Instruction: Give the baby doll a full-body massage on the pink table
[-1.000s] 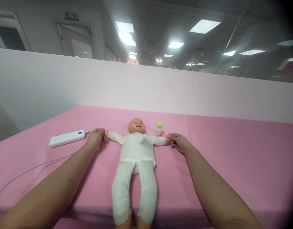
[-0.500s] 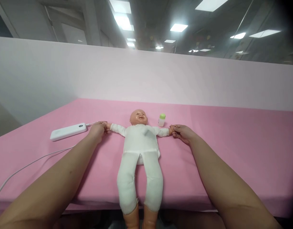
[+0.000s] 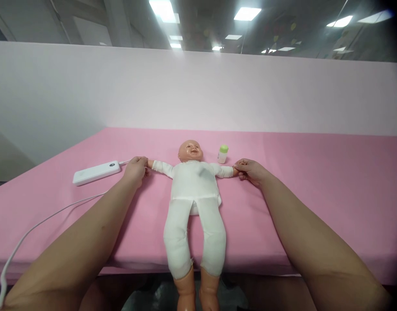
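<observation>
A baby doll [image 3: 195, 181] with a white cloth body lies face up, its head toward the back and its feet hanging past the front edge. Both of its arms are stretched out sideways. My left hand [image 3: 136, 169] is closed around the doll's hand on the left side. On the other side, my right hand [image 3: 250, 171] pinches the doll's other hand between thumb and fingers. The doll's hands are mostly hidden by my fingers. A small bottle with a green cap [image 3: 223, 154] stands upright just beyond the doll's right-side arm.
A white power bank [image 3: 96, 172] lies left of my left hand, with a white cable [image 3: 56, 214] running to the front left. Everything rests on a pink padded table [image 3: 331, 194]. A white low wall [image 3: 218, 90] rises behind it, with glass above.
The camera view has tilted slightly down, so the scene sits a little higher and further right. Both hands keep hold of the doll's hands, and its arms stay spread.
</observation>
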`<state>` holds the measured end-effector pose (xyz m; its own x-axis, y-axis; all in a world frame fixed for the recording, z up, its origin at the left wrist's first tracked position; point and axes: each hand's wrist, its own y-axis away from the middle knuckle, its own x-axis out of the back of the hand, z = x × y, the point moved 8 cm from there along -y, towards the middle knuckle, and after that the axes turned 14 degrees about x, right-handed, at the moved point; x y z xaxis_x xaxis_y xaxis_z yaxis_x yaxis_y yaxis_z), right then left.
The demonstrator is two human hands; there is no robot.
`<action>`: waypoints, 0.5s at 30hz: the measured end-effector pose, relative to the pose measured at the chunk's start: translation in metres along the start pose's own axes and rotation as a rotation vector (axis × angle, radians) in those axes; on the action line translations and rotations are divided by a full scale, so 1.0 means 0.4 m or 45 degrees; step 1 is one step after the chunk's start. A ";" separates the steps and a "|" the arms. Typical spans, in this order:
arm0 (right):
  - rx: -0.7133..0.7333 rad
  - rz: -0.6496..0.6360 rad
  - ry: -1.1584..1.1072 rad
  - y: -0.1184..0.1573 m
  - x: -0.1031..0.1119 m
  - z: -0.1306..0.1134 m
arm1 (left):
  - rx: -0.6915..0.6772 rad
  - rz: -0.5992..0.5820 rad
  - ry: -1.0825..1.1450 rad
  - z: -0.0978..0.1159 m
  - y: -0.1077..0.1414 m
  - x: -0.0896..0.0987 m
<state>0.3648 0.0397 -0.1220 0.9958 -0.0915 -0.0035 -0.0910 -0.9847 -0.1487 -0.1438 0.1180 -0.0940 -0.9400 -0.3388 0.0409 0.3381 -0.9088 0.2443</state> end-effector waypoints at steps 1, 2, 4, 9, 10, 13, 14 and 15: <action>0.009 0.005 0.015 -0.002 0.001 0.002 | -0.001 0.001 0.002 0.001 0.003 0.001; 0.013 0.014 0.027 -0.004 0.002 0.003 | 0.000 0.000 0.004 0.002 0.005 0.002; 0.009 0.039 0.041 -0.004 0.002 0.005 | 0.013 -0.006 0.018 0.002 0.010 0.002; -0.032 0.106 0.021 0.002 0.008 0.003 | 0.073 -0.006 0.061 0.002 0.024 -0.006; -0.043 0.092 0.006 0.004 0.008 0.003 | 0.087 -0.005 0.068 0.003 0.028 -0.009; -0.070 -0.029 -0.062 0.009 0.002 0.007 | 0.128 -0.006 0.096 0.009 0.045 -0.019; -0.075 -0.076 -0.084 0.011 0.000 0.008 | 0.140 -0.005 0.104 0.011 0.050 -0.021; -0.080 -0.116 -0.101 0.013 -0.002 0.009 | 0.150 -0.002 0.111 0.012 0.054 -0.023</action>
<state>0.3635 0.0352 -0.1264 0.9974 0.0083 -0.0710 0.0019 -0.9960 -0.0894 -0.1280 0.1028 -0.0845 -0.9312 -0.3621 -0.0430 0.3243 -0.8762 0.3565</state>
